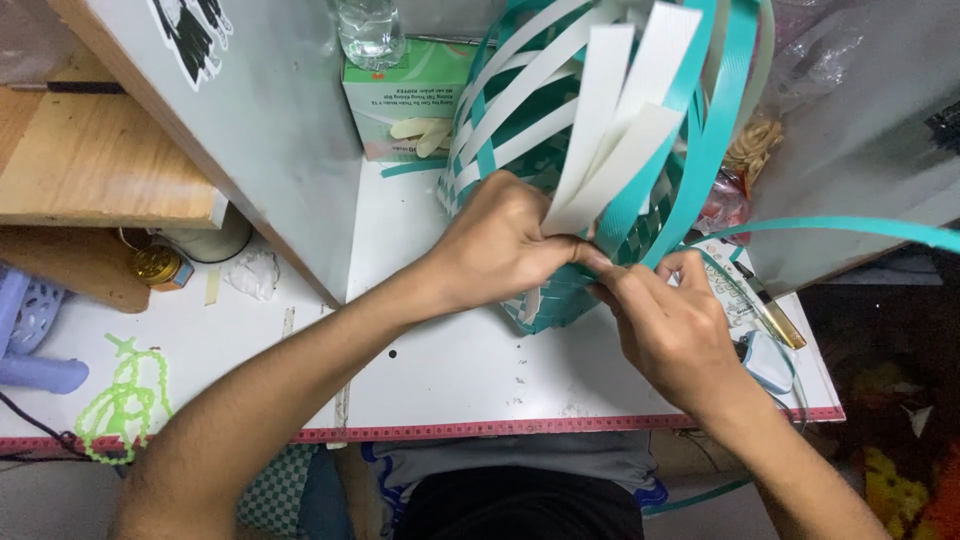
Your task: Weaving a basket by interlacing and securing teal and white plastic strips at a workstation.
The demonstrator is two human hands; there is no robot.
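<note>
- Where the fingertips meet, the left hand (500,245) pinches a white strip (610,150) against the woven wall, thumb and fingers closed on it at the strip's lower end.
- Right hand (670,335) sits just beside it, fingers together and clamped on a teal strip (700,170) where it enters the weave; the two hands touch at the thumbs.
- Both strips belong to a half-woven basket (540,150) of teal and white bands, lying tilted on the white tabletop (450,370), its loose bands fanning upward past the top of the view.
- One long teal band (860,230) runs out to the right, clear over the table's right edge.
- Behind the basket: a green carton (400,90) with a clear bottle (368,30) on it, touching or nearly touching the weave.
- Left side is closed by a grey upright panel (260,130); open tabletop lies between it and the forearm.
- Front edge carries a red ruled border (500,430); bare surface remains between it and the hands.
- Right edge is crowded: a small pale blue object (770,360) near the right wrist.
- Far left: a green bead string (125,400), well apart.
</note>
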